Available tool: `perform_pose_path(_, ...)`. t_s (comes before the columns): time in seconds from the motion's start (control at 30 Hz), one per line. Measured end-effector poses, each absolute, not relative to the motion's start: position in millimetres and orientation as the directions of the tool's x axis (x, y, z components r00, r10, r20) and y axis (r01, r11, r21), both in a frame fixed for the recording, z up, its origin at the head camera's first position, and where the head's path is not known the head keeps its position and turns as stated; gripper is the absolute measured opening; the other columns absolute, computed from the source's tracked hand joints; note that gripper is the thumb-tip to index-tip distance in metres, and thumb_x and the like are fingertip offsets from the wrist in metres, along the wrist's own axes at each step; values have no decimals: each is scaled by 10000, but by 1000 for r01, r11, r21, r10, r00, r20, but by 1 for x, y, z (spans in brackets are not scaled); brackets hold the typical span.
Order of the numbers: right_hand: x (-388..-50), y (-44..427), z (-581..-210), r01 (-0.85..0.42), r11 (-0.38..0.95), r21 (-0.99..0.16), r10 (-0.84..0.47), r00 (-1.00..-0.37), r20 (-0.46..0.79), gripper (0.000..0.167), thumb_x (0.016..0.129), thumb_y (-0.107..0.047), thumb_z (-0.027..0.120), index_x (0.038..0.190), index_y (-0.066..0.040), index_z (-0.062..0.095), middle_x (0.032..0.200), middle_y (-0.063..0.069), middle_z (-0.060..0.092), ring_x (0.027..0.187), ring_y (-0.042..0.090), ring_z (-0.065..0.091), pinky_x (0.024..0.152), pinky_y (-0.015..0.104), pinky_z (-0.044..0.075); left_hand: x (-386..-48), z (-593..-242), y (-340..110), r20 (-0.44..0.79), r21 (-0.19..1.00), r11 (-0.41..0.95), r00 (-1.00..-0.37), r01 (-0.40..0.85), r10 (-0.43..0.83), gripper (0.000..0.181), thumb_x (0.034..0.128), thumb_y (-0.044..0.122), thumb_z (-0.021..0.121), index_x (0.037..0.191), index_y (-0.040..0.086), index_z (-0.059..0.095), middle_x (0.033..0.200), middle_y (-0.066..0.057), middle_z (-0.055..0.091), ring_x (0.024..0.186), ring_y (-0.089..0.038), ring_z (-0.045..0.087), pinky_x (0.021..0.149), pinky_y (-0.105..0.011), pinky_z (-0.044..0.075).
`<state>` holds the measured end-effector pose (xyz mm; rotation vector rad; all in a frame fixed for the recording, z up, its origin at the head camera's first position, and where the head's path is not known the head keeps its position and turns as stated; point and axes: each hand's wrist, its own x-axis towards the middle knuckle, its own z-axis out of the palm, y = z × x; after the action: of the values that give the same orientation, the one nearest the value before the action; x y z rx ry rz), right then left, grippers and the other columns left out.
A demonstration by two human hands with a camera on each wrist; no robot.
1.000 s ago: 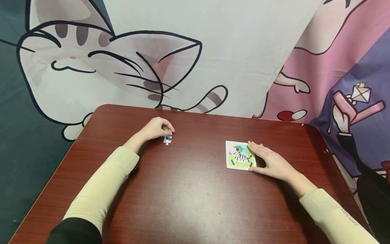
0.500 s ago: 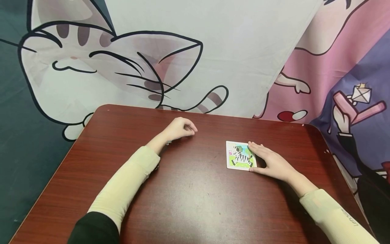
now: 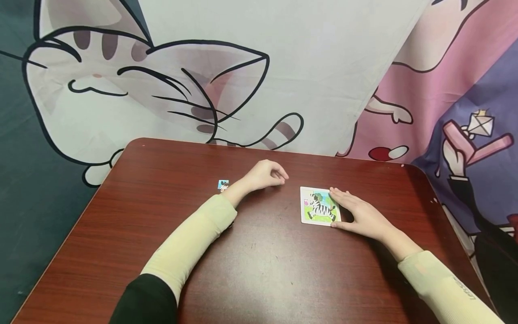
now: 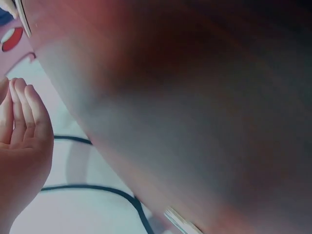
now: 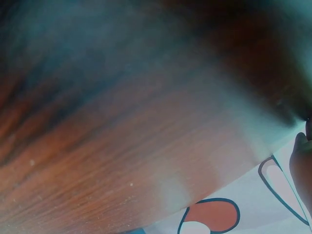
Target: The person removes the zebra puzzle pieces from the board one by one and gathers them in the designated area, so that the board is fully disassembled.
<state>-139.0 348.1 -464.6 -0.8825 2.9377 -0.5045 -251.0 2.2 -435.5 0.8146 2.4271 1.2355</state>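
A small square puzzle frame (image 3: 319, 206) with a zebra picture and a white border lies flat on the brown table. My right hand (image 3: 362, 217) rests at its right edge, fingers extended along the top right corner and thumb at the bottom right. My left hand (image 3: 265, 174) hovers left of the frame, fingers loosely bent, with nothing visible in its grasp. In the left wrist view the left hand (image 4: 27, 131) shows its palm side and fairly straight fingers. Behind that wrist lies a blue puzzle piece (image 3: 223, 185) with a zebra head, its lower edge partly hidden.
The wooden table (image 3: 259, 270) reaches back to a cloth backdrop (image 3: 315, 67) printed with a cartoon cat. In the left wrist view, a thin pale-edged object (image 4: 183, 222) sits at the bottom, its kind unclear. The right wrist view shows mostly blurred tabletop.
My left hand has moved right from beside the puzzle piece toward the puzzle frame, leaving the piece on the table. The right hand and the frame have stayed put.
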Motion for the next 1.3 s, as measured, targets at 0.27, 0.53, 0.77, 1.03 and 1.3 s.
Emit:
perform_pose_path(0.27,-140,348,-464,-536,783,-316,-546,-835,65,935,861,-426,876,1602,-48,449,1657,172,462,1531,352,453,1292,119,83,-246,-437,33,-27,818,452,-761,356,648,154,952,42,756,1093,0,800,1052,-145,814,959,-224,777,827,-178,584)
perform_pose_path(0.53,-140,348,-464,-539,780,-319,-549,-833,67,934,862,-416,877,1600,-37,448,1654,179,463,1529,359,455,1272,86,51,-242,-438,57,-40,818,449,-745,358,666,154,959,59,755,1094,1,802,1055,-155,812,971,-240,779,795,-148,561)
perform_pose_path(0.77,-139,349,-465,-541,779,-317,-548,-833,74,936,853,-412,886,1594,-35,457,1648,176,473,1524,357,461,1289,114,81,-242,-441,73,-57,812,460,-737,358,674,160,962,61,749,1099,3,806,1047,-146,817,963,-213,772,762,-123,530)
perform_pose_path(1.03,-140,349,-465,-543,779,-314,-551,-831,73,934,858,-416,880,1596,-36,453,1649,178,471,1523,353,464,1274,89,63,-241,-443,86,-79,771,514,-745,375,662,135,961,82,756,1073,36,816,1038,-108,824,954,-171,770,752,-120,528)
perform_pose_path(1.3,-140,349,-466,-547,776,-315,-552,-830,80,936,851,-403,886,1596,-37,453,1649,176,472,1523,352,464,1290,114,75,-239,-442,92,-94,724,564,-753,397,651,130,952,86,755,1058,53,823,1017,-83,828,940,-151,770,785,-135,542)
